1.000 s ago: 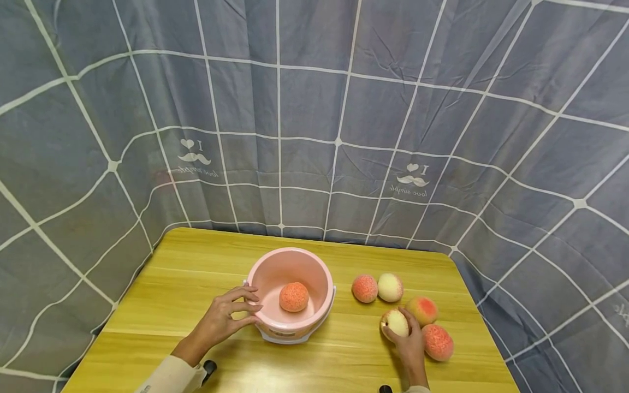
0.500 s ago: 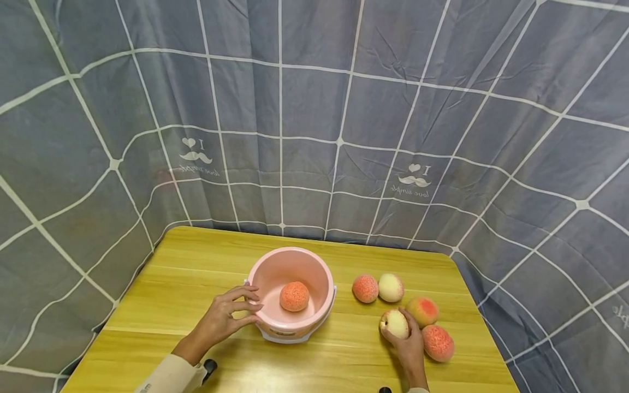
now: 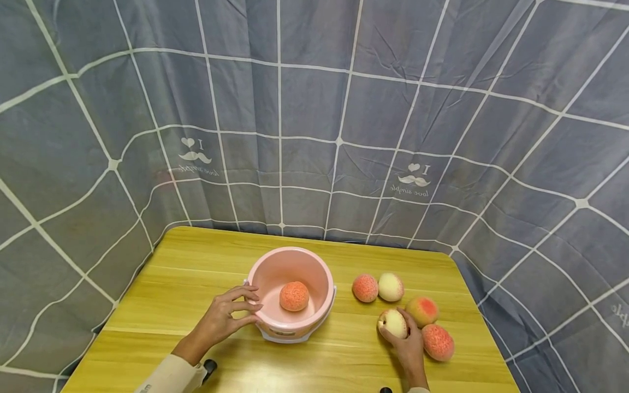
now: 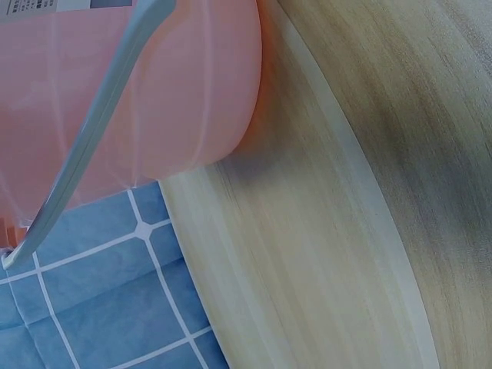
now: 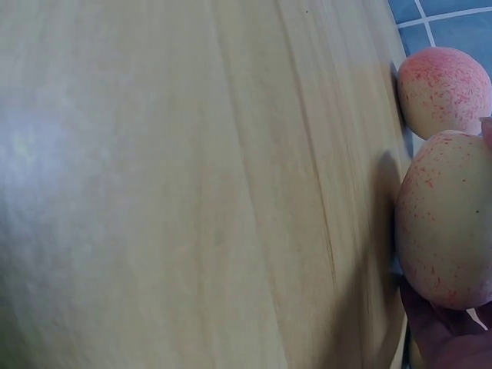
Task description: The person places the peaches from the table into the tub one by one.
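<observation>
In the head view, a pink bucket (image 3: 295,263) stands mid-table with one orange-red peach (image 3: 294,296) inside. My left hand (image 3: 221,321) holds the bucket's left rim, several fingers lying over the edge. The left wrist view shows the bucket's outer side (image 4: 200,84) and its pale handle (image 4: 92,131) hanging down; that hand is out of frame there. Over to the right, my right hand (image 3: 409,341) grips a pale yellow peach (image 3: 393,323) between thumb and fingers. The same speckled peach (image 5: 444,223) fills the right edge of the right wrist view, a finger beneath it.
Behind the held peach, a red peach (image 3: 365,288) and a pale one (image 3: 391,287) sit side by side. A yellow-red peach (image 3: 422,311) and a red peach (image 3: 438,343) lie close right of my right hand. A grey checked curtain (image 3: 314,136) surrounds the wooden table (image 3: 196,262).
The pale peach in my right hand has shifted very slightly left. My left hand and the bucket stay in place.
</observation>
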`<action>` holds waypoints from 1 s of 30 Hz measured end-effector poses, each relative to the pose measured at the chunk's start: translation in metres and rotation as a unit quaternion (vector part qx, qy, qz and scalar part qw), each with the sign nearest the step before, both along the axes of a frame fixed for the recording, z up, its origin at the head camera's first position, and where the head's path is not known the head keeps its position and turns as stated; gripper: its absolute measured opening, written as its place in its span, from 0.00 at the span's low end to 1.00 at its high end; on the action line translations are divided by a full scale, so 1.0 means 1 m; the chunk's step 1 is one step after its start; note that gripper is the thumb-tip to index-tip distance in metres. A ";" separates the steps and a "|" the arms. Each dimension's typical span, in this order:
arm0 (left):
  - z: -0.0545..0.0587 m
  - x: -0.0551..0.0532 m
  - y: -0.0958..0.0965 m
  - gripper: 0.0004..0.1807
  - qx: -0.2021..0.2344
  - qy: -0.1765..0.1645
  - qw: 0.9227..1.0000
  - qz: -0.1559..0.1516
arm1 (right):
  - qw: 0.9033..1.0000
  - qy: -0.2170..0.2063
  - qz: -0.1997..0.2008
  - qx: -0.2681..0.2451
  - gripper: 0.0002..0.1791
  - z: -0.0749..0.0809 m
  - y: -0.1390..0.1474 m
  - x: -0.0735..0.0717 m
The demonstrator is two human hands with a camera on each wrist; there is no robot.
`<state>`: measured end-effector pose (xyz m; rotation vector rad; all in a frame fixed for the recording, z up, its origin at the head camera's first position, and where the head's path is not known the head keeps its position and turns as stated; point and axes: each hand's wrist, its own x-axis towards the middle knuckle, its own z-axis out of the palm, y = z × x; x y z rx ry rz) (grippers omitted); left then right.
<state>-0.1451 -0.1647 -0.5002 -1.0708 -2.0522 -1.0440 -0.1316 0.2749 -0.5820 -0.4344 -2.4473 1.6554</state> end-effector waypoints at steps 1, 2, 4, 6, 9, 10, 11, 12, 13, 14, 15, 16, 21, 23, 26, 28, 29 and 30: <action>0.000 0.000 0.000 0.12 -0.001 0.000 1.000 0.000 | 1.000 0.003 0.000 -0.001 0.43 0.000 0.000 0.000; 0.000 0.000 0.000 0.12 -0.002 0.000 1.000 0.001 | 1.000 0.006 0.001 -0.001 0.43 -0.001 -0.001 0.000; 0.000 0.000 -0.001 0.12 -0.003 0.000 1.000 0.001 | 1.000 0.009 0.003 -0.005 0.43 -0.002 -0.002 0.001; 0.000 0.000 0.000 0.12 -0.001 0.003 1.000 -0.001 | 1.000 0.009 0.006 -0.010 0.43 -0.002 -0.003 0.002; -0.001 -0.001 0.000 0.12 0.002 0.006 1.000 -0.005 | 1.000 -0.003 0.011 -0.008 0.43 -0.001 -0.005 0.003; -0.001 -0.001 0.000 0.12 0.004 0.008 1.000 -0.006 | 1.000 -0.005 0.013 -0.010 0.43 -0.001 -0.006 0.003; -0.002 -0.001 0.000 0.12 0.005 0.009 1.000 -0.007 | 1.000 -0.006 0.016 -0.010 0.43 -0.001 -0.007 0.003; -0.002 -0.001 0.000 0.12 0.005 0.010 1.000 -0.006 | 1.000 -0.006 0.018 -0.010 0.43 0.000 -0.009 0.003; -0.002 -0.001 0.001 0.12 0.005 0.010 1.000 -0.005 | 1.000 -0.006 0.020 -0.008 0.42 0.000 -0.010 0.002; -0.002 -0.001 0.001 0.12 0.005 0.010 1.000 -0.004 | 1.000 -0.004 0.022 -0.007 0.42 0.000 -0.012 0.001; -0.002 -0.001 0.001 0.12 0.005 0.009 1.000 -0.004 | 1.000 0.000 0.026 -0.007 0.42 0.000 -0.013 0.001; -0.002 -0.001 0.001 0.12 0.006 0.009 1.000 -0.004 | 1.000 0.003 0.028 -0.004 0.42 0.001 -0.015 0.000; -0.002 -0.002 0.001 0.12 0.008 0.007 1.000 -0.006 | 0.999 -0.001 0.047 0.006 0.41 0.001 -0.022 -0.004; -0.002 -0.002 0.001 0.12 0.008 0.006 1.000 -0.007 | 0.998 -0.005 0.059 0.006 0.41 0.002 -0.024 -0.007; -0.001 -0.001 0.001 0.12 0.008 0.004 1.000 -0.006 | 0.997 -0.005 0.074 -0.001 0.41 0.004 -0.027 -0.010; -0.001 0.000 0.000 0.12 0.006 0.001 1.000 -0.004 | 0.997 0.000 0.078 -0.005 0.41 0.005 -0.030 -0.011; -0.001 0.000 0.000 0.11 0.005 0.000 1.000 -0.003 | 0.997 0.001 0.079 -0.007 0.40 0.005 -0.032 -0.012; 0.000 0.001 0.000 0.11 0.005 -0.002 1.000 -0.002 | 0.997 0.003 0.080 -0.007 0.40 0.006 -0.033 -0.012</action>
